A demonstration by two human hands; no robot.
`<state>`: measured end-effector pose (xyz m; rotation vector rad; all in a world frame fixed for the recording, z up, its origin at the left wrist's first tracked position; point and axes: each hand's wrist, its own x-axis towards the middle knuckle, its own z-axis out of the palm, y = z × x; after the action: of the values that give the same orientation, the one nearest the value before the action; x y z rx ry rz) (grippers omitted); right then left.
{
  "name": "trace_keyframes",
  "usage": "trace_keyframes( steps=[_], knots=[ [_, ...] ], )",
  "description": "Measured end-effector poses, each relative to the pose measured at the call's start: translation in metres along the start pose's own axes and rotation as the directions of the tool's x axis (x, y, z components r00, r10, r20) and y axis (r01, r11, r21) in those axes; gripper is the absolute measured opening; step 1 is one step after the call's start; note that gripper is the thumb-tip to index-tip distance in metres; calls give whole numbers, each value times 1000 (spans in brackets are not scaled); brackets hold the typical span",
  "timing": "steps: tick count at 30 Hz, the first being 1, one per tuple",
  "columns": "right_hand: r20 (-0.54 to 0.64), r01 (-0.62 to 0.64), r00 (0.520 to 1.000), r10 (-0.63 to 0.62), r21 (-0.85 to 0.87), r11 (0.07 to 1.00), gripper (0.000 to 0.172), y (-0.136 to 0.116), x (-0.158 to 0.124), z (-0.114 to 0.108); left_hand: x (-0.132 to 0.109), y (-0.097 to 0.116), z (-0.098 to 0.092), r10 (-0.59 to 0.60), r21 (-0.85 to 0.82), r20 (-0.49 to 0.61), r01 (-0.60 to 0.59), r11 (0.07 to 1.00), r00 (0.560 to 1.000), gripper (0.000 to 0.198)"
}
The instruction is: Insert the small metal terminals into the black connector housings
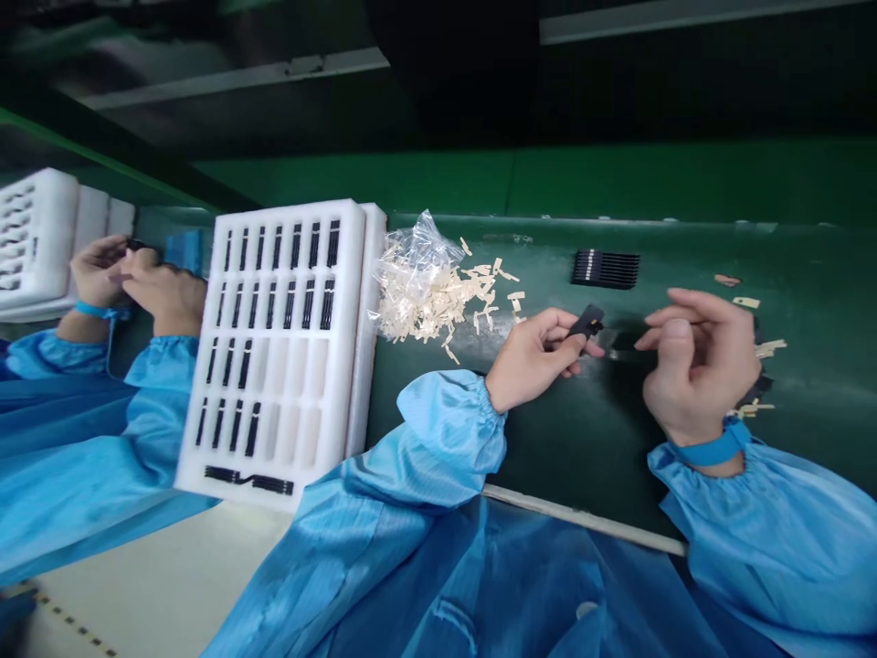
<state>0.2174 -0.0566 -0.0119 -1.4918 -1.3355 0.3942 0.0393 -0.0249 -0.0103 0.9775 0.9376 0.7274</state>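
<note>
My left hand [538,352] pinches a small flat black part [586,323] between thumb and fingers, just above the green bench top [582,429]. My right hand [699,361] is curled to the right of it, fingers bent toward the part; whether it holds anything I cannot make out. A row of the same black parts [607,269] lies behind the hands. A clear bag spilling several small beige strips [438,291] lies to the left of my left hand.
A white foam tray [278,352] with slots, many filled with black parts, lies left of the bag. At the far left a co-worker's hands [133,283] handle a small piece beside another white tray [34,233]. Loose beige scraps [760,352] lie by my right hand.
</note>
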Motion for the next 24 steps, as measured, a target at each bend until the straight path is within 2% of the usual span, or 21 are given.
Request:
trace_keyframes(
  steps=[2,6,11,16,21,24],
  knots=[
    [-4,-27,1000,27,64,998,25,0,1,2,0,0,0,29,3,-1,-29,1000,1000,32],
    [19,-5,1000,3,89,996,23,0,0,6,0,-1,0,67,-11,0,-67,998,998,28],
    [43,-39,998,36,74,997,24,2,-2,6,0,0,0,32,-13,-10,-32,999,999,29],
    [106,-64,992,61,23,998,25,7,-3,5,0,2,2,4,-51,10,-3,999,1000,22],
    [202,57,978,-44,-62,996,18,-1,0,6,1,-4,4,6,-96,27,-3,995,1000,22],
    [232,125,968,-99,-101,987,20,-7,2,7,2,-11,5,5,-76,14,-4,997,1000,23]
  ],
)
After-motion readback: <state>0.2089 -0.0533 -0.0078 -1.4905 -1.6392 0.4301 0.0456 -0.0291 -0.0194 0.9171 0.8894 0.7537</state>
